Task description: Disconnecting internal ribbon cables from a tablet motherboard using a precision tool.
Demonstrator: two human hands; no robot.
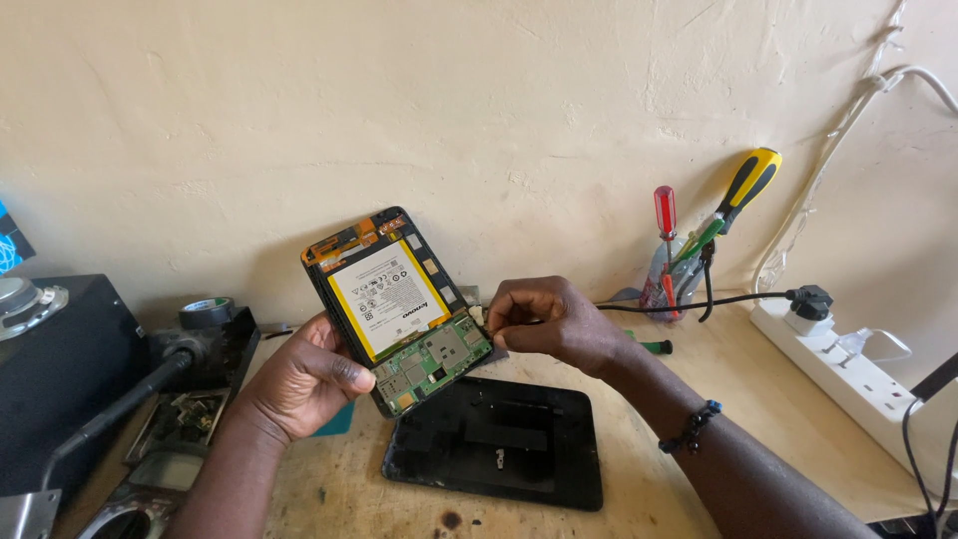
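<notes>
I am holding an opened tablet (399, 311) up off the bench in my left hand (299, 384), its back removed and its insides facing me. My left fingers are wrapping behind its lower left edge and my thumb is pressing on the front near the bottom corner, so this hand is clamped on the frame. The unit is tilting, top end leaning toward the wall (479, 120). A white, yellow-edged battery (387, 296) is filling the upper part; a green circuit board (431, 361) is showing below it.

My right hand (547, 321) is meeting the tablet's right edge beside the circuit board. Its fingertips are pinched together there; whether they are gripping a small part I cannot tell. A black bead bracelet (691, 429) is sitting on my right wrist.

1 black back cover (499, 441) is lying flat on the wooden bench (699, 399), directly below the tablet and apart from it. A holder with screwdrivers (689, 250) is standing near the wall at right, a white power strip (848, 374) further right. A roll of tape (207, 311) and a black box (60, 379) are lying at left.
</notes>
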